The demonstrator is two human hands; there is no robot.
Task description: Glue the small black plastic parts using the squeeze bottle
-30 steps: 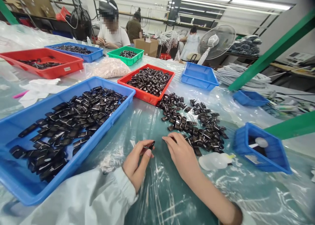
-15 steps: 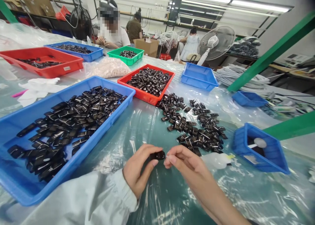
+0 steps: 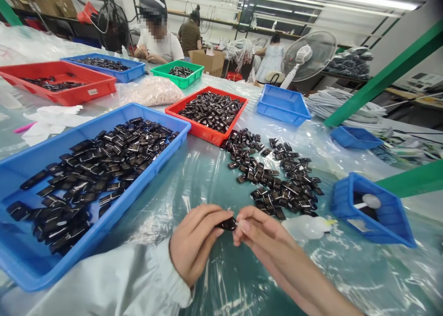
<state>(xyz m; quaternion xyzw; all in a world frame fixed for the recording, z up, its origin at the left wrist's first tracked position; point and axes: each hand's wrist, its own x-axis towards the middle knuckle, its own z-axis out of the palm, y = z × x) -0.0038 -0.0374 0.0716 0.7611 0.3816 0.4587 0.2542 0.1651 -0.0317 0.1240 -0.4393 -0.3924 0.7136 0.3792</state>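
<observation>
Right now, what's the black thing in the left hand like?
The black piece is small and very shiny, like hard plastic, with a rounded end and bright glints. The left hand grips it between thumb and fingers, which hide part of it. It's held sideways over the green table, its visible end toward the right hand, whose pinched fingertips are right there; whether they touch it, I can't tell.

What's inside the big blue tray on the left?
The big blue tray holds lots of shiny black pieces. Bits of its blue floor show between them. Whatever's buried underneath can't be seen.
</observation>
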